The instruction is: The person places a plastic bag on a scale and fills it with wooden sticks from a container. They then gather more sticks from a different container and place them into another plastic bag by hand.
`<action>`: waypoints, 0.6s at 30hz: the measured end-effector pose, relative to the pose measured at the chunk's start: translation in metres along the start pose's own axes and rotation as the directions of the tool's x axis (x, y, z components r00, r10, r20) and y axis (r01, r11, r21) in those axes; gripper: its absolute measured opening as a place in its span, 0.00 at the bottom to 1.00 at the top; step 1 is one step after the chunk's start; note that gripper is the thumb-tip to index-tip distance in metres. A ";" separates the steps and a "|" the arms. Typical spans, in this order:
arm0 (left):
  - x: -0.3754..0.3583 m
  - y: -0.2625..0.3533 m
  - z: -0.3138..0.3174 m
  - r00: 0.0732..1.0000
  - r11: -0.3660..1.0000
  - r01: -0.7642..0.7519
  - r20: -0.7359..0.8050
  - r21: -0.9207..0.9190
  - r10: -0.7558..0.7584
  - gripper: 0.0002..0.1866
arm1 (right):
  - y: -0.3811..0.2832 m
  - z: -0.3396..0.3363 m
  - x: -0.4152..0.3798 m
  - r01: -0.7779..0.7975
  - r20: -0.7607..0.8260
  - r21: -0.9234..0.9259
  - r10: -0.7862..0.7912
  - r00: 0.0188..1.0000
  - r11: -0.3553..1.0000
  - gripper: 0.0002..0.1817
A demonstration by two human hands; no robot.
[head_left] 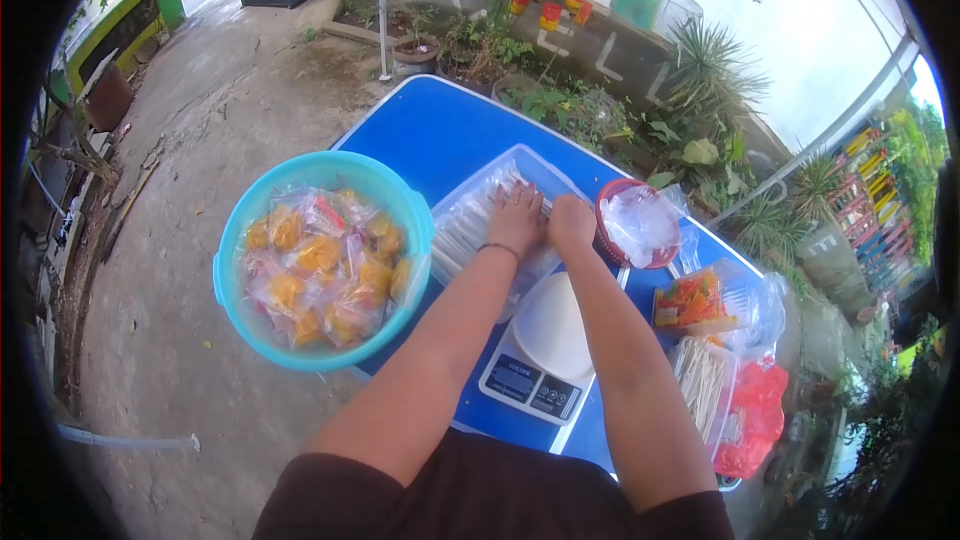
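A translucent plastic tray point(463, 202) holding rows of white, plastic-wrapped rolls lies on the blue table. Across the rolls rests my left hand point(517, 221), its fingers spread. My right hand point(571, 224) is closed at the tray's right side, beside the left; what it holds, if anything, is hidden. Just in front of the tray sits a kitchen scale point(530, 387) with a white bowl point(553, 328) on it. At the left, a turquoise basin point(231, 310) is full of clear bags with yellow-orange contents. A red basket point(606, 240) with clear plastic bags stands right of my right hand.
On the right of the blue table point(400, 130) are a bag of orange-red packets point(690, 298), a container of thin sticks point(702, 380) and a red plastic bag point(755, 420). A metal pole point(383, 10) rises behind the table, near potted plants.
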State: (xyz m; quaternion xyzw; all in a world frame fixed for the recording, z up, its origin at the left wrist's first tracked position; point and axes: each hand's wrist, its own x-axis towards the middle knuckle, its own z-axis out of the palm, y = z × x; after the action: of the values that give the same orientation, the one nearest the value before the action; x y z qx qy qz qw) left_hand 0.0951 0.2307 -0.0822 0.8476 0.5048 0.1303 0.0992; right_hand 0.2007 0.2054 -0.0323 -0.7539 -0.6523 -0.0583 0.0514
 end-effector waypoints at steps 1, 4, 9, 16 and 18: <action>0.000 0.000 0.001 1.000 1.000 0.001 -0.024 -0.001 -0.001 0.29 | 0.001 -0.001 0.002 -0.018 0.019 0.014 0.018 1.000 1.000 0.08; -0.002 -0.003 0.006 0.998 1.000 0.002 -0.057 0.006 -0.001 0.31 | 0.001 -0.003 0.002 -0.066 0.063 0.058 0.062 0.996 0.996 0.09; -0.002 -0.007 0.010 0.999 0.998 -0.021 -0.048 0.059 0.024 0.34 | 0.001 -0.006 0.002 -0.072 0.102 0.060 0.065 0.993 0.996 0.11; 0.001 -0.009 0.010 1.000 0.996 -0.024 0.016 0.080 0.023 0.34 | 0.004 0.005 -0.004 0.000 -0.246 0.377 0.100 0.964 0.926 0.10; -0.001 -0.007 0.005 0.999 0.997 -0.037 0.017 0.065 0.036 0.33 | 0.010 0.004 -0.006 0.053 -0.250 0.577 0.114 0.961 0.815 0.11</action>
State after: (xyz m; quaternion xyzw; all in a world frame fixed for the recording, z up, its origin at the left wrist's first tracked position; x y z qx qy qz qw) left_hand 0.0904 0.2328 -0.0888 0.8605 0.4923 0.1091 0.0731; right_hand 0.2097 0.1989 -0.0371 -0.6976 -0.6134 0.0398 0.3683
